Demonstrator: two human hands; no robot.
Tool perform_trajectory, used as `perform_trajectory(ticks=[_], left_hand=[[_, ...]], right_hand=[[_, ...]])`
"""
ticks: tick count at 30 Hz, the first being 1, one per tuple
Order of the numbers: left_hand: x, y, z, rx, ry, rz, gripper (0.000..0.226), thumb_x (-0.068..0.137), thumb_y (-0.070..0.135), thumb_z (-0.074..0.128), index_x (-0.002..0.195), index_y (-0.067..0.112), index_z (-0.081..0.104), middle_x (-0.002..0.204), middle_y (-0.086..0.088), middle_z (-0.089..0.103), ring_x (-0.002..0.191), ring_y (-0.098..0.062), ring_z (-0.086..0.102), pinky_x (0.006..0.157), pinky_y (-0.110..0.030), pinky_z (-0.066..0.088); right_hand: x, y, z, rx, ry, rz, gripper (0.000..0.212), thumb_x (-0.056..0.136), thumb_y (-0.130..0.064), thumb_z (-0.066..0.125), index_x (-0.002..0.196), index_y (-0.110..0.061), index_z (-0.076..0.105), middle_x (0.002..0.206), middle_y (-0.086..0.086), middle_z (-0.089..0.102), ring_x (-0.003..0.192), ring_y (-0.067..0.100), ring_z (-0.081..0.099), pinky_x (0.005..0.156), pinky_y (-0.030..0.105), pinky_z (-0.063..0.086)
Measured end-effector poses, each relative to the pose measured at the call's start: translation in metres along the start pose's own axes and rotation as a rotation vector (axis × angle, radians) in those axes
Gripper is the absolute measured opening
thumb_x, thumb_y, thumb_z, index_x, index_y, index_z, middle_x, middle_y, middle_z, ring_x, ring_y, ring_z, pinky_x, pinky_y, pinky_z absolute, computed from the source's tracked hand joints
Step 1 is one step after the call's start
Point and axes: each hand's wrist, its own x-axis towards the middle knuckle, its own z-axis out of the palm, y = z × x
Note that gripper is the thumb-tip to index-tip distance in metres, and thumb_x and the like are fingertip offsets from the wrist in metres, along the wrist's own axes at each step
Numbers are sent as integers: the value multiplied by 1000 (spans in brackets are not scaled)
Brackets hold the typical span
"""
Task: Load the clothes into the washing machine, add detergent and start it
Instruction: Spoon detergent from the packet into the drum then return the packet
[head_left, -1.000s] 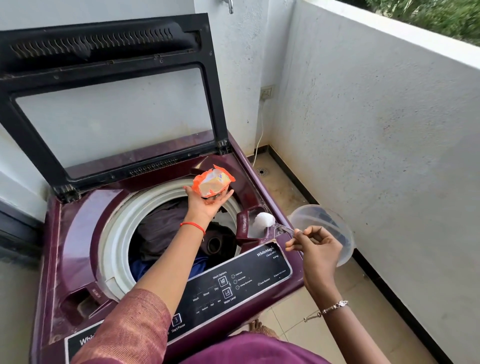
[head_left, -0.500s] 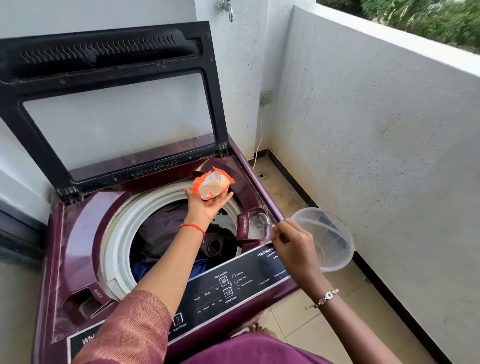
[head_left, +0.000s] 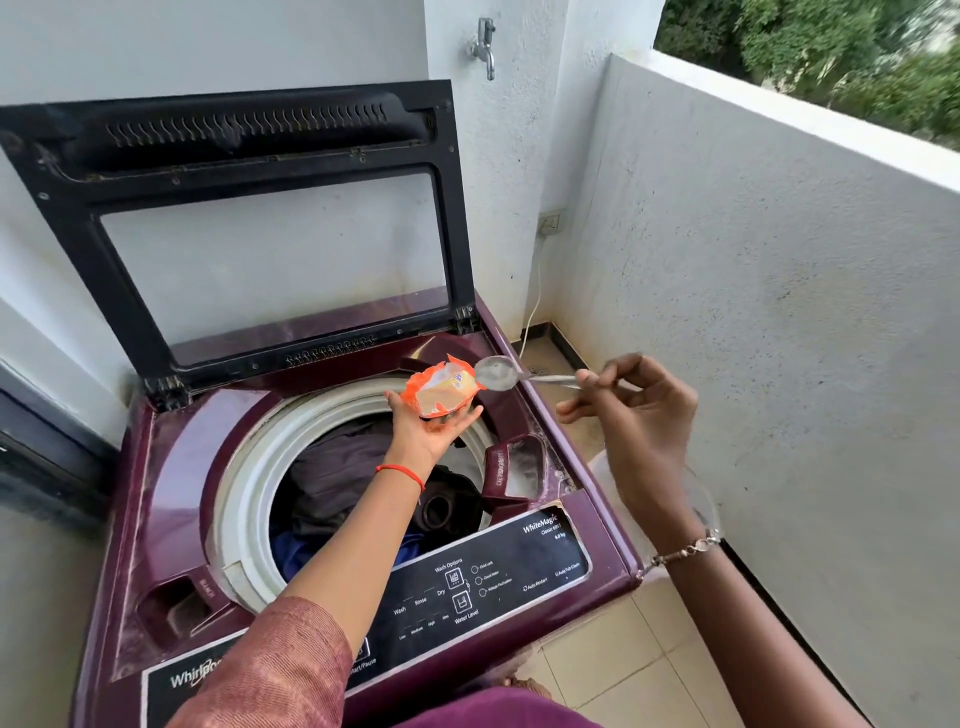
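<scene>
Now: spoon (head_left: 497, 373) at the torn orange detergent packet (head_left: 440, 391).
Left hand (head_left: 428, 431) cups the packet over the washing machine (head_left: 171, 467) drum; right hand (head_left: 631, 410) pinches the spoon. Panel (head_left: 483, 582) reads "Whirlpool", "WhiteMagic", "Wash Options", "Water Level".

pinkish sleeve (head_left: 280, 660), red thread (head_left: 400, 472), perhaps silver bracelet (head_left: 685, 551).

Glossy maroon plastic washing machine (head_left: 171, 467), shiny metal spoon (head_left: 498, 373), crinkly orange plastic detergent packet (head_left: 439, 389), rough plastered wall (head_left: 753, 312).

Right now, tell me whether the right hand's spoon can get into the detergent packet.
Probably yes: the spoon in the right hand is at the detergent packet, whose torn top faces it, with nothing between.
</scene>
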Motion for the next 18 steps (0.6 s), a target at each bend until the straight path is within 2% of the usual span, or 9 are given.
perform_trajectory(ticks=[2,4,8,10,11,13,15,17,18], left_hand=[[-2,-2,3,-1,10,5,81,90,66,23,137,2,37,143,-23,36,130,-41,40,106,-60,26],[-4,-3,5,11,1,15,78,91,65,22,137,4,38,144,-22,35,131,-41,37,106,-59,25],[-5,-6,9,140,-11,84,78,92,64,14,139,7,38,138,-18,47,128,-36,43,109,-48,27],[-4,-7,9,225,18,143,76,93,62,10,138,10,41,100,-14,66,94,-29,59,110,-34,29],[-4,-7,8,259,31,161,73,93,61,10,133,12,46,79,-9,66,76,-23,59,106,-28,35],[-3,-5,8,312,6,151,71,93,62,10,106,12,59,59,-5,65,63,-18,59,78,-20,50],[-5,-4,9,342,-2,137,70,93,63,9,85,12,56,50,-3,64,57,-15,61,58,-21,48],[-5,-4,11,357,-19,127,70,93,62,8,79,11,54,51,-3,63,56,-15,59,56,-22,44],[-4,-4,13,355,-19,114,71,92,64,9,82,11,56,60,-6,65,64,-17,59,62,-24,45]], right_hand=[[1,5,12,-129,-98,-61,23,80,11,61,69,-7,54,59,12,60,49,22,65,47,30,55],[2,13,23,-313,-203,-188,26,76,13,61,66,-10,54,59,4,58,52,25,64,48,36,55],[3,27,41,-673,-463,-585,21,65,13,51,62,-8,57,64,0,56,51,14,49,47,22,42],[3,34,47,-826,-563,-712,19,65,9,50,63,-8,56,64,5,56,44,23,47,37,27,38],[3,38,48,-891,-583,-754,18,63,10,54,63,-9,56,63,5,56,41,25,46,33,26,36],[4,46,52,-985,-575,-799,20,57,8,62,63,-10,56,60,4,55,38,24,45,32,21,31],[4,55,57,-1028,-520,-782,18,56,5,63,62,-11,57,58,2,55,36,24,45,33,18,26],[2,64,61,-986,-436,-685,14,61,3,57,62,-12,58,60,2,59,37,23,48,35,18,28],[-1,67,64,-929,-374,-591,14,63,3,55,62,-11,58,62,2,62,39,21,49,38,18,30]])
